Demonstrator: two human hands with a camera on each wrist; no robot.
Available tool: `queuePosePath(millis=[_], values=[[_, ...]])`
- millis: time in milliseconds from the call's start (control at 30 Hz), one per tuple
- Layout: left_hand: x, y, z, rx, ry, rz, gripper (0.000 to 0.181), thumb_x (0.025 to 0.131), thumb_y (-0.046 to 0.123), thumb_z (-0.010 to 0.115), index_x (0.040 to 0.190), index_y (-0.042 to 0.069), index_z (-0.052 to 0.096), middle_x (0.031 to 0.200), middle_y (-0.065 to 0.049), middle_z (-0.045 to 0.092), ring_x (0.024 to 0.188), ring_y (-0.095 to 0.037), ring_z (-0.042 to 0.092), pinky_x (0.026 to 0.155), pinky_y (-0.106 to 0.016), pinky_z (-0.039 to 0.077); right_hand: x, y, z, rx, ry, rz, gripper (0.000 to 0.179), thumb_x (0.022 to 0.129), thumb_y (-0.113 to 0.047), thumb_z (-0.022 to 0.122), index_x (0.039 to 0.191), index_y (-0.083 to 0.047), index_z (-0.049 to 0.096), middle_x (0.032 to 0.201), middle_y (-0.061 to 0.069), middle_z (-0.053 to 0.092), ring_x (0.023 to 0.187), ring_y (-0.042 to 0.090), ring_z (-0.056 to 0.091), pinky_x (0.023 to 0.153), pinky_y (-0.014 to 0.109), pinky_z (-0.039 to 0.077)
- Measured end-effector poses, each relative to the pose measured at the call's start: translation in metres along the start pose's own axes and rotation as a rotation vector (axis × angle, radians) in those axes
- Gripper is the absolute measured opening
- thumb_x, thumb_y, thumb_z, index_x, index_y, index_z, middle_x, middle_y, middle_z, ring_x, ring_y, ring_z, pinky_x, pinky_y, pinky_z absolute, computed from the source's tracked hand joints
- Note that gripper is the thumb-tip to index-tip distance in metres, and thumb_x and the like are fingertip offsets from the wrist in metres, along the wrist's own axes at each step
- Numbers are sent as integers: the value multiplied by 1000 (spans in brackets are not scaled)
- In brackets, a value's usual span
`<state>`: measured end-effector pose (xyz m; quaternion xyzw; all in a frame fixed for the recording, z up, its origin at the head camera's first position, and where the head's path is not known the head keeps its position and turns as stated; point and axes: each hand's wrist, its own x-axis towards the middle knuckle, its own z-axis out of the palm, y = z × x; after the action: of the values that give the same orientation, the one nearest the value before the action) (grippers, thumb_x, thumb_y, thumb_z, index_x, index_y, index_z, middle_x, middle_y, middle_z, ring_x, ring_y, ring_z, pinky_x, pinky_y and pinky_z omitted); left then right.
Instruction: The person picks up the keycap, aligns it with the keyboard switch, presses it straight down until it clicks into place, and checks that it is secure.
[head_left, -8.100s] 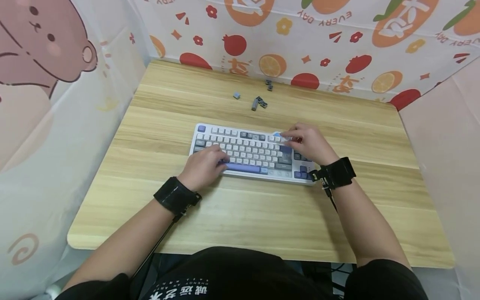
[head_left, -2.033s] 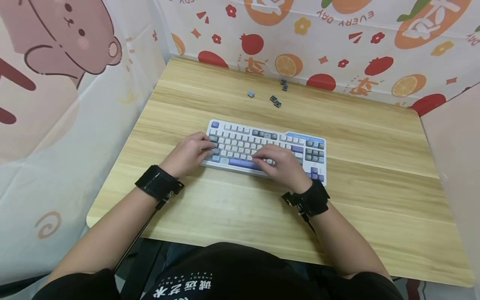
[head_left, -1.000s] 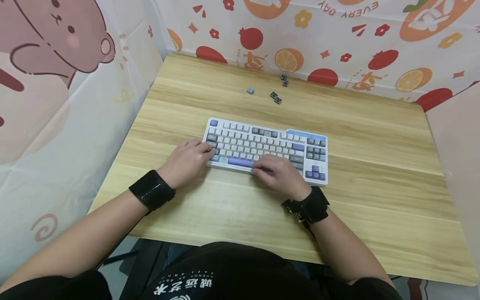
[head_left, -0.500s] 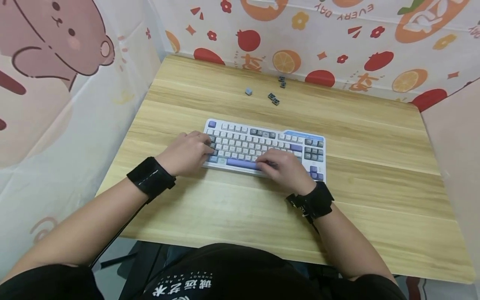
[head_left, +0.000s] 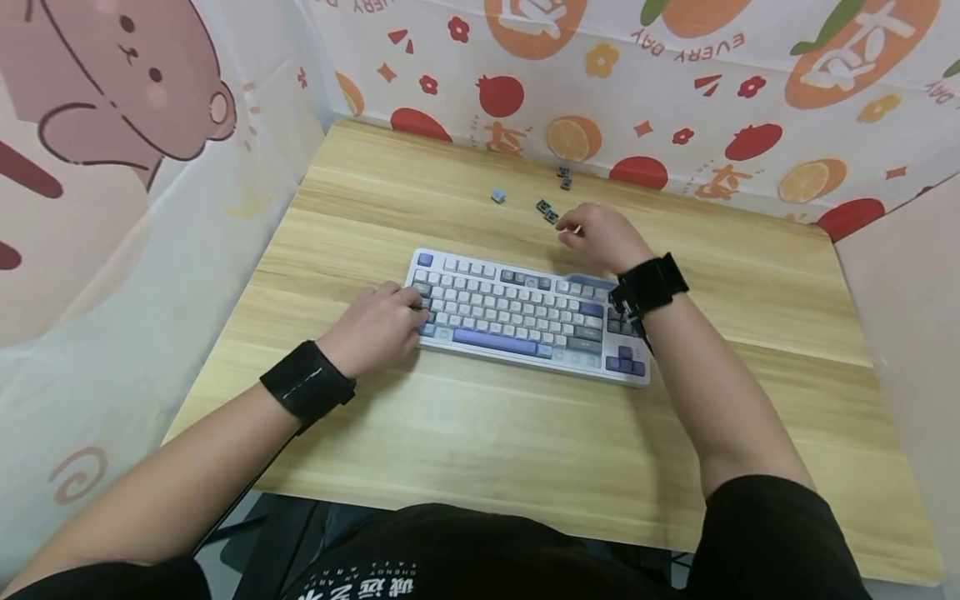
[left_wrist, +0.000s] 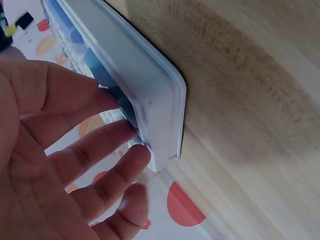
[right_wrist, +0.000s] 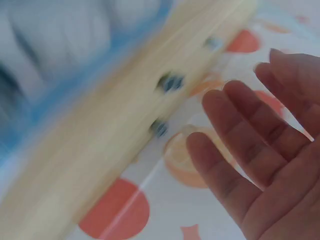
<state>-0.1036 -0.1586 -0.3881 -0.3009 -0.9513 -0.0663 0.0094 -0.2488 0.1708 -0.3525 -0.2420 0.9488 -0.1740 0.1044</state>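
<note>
A white keyboard with white, grey and purple keycaps lies in the middle of the table. My left hand rests at its left edge. Close up in the left wrist view, the fingertips of my left hand touch the dark side keys, fingers loosely bent and spread. Beyond the keyboard's far edge, my right hand hovers beside a pair of dark key switches. The right wrist view, partly blurred, has my right hand with loose fingers and nothing between them.
Another pair of small switches lies farther back, near the patterned wall cloth. A single light blue keycap sits to their left. The wooden table extends around the keyboard on all sides.
My right hand has left the space bar area and moved up past the keyboard toward the switches. The grey piece beside them 8 seconds ago is gone from there. My left hand stays at the left edge.
</note>
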Motion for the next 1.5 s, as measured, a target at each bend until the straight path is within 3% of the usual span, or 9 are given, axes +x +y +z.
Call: queuePosePath(millis=[333, 467, 633, 733, 933, 1100, 1200, 1367, 1500], values=[[8, 15, 7, -3, -2, 43, 21, 88, 16, 66, 104, 8, 76, 112, -15, 68, 94, -38, 61, 73, -48, 52, 34, 33, 8, -185, -381, 146, 52, 103, -3, 32, 153, -14, 36, 154, 20, 36, 143, 38, 31, 115, 51, 30], [10, 18, 9, -13, -17, 43, 20, 90, 17, 65, 103, 9, 77, 112, -14, 68, 96, -37, 61, 76, -47, 51, 32, 38, 17, -209, -407, 178, 49, 104, -7, 30, 152, -15, 37, 155, 19, 35, 145, 38, 29, 118, 51, 26], [11, 19, 8, -30, -22, 24, 18, 90, 16, 63, 97, 8, 77, 108, -13, 69, 94, -35, 60, 76, -46, 50, 23, 43, 23, -156, -287, 138, 38, 101, -7, 44, 136, -12, 60, 142, 16, 54, 136, 36, 43, 113, 49, 34], [13, 18, 6, -39, -25, 12, 18, 90, 16, 62, 97, 8, 77, 107, -13, 69, 92, -35, 59, 75, -46, 49, 16, 43, 21, 1, -194, 150, 25, 97, -11, 55, 117, -12, 71, 124, 12, 65, 120, 32, 54, 103, 46, 43], [13, 12, 2, -97, -8, -20, 20, 91, 16, 62, 97, 7, 78, 105, -14, 70, 93, -34, 61, 80, -44, 49, 0, 27, 6, 328, -58, 124, 9, 91, -14, 69, 94, -8, 63, 94, 8, 64, 88, 27, 58, 79, 38, 47], [11, 8, -4, -157, 0, -87, 19, 93, 19, 62, 93, 8, 79, 97, -10, 71, 83, -29, 61, 74, -41, 48, -16, 2, 6, 520, 16, 8, 23, 89, -16, 73, 99, -8, 54, 85, 13, 63, 83, 36, 64, 70, 35, 52], [13, 7, -9, -218, -26, -144, 20, 94, 21, 63, 100, 7, 75, 93, -9, 70, 80, -27, 62, 70, -42, 48, -32, -14, 10, 551, 79, -58, 29, 88, -15, 74, 108, -10, 54, 85, 11, 62, 81, 33, 62, 67, 28, 49], [17, 9, -18, -296, -53, -221, 37, 95, 26, 62, 124, 2, 64, 112, -16, 70, 100, -33, 67, 81, -50, 53, -58, -38, 18, 534, 183, -155, 27, 86, -12, 76, 111, -9, 65, 90, 5, 62, 78, 19, 55, 66, 23, 46], [19, 18, -28, -415, -19, -199, 43, 97, 26, 61, 132, 3, 59, 120, -15, 68, 107, -31, 66, 86, -48, 53, -71, -50, 23, 576, 227, -202, 24, 87, -13, 75, 110, -7, 70, 90, 3, 66, 76, 15, 57, 66, 22, 48]])
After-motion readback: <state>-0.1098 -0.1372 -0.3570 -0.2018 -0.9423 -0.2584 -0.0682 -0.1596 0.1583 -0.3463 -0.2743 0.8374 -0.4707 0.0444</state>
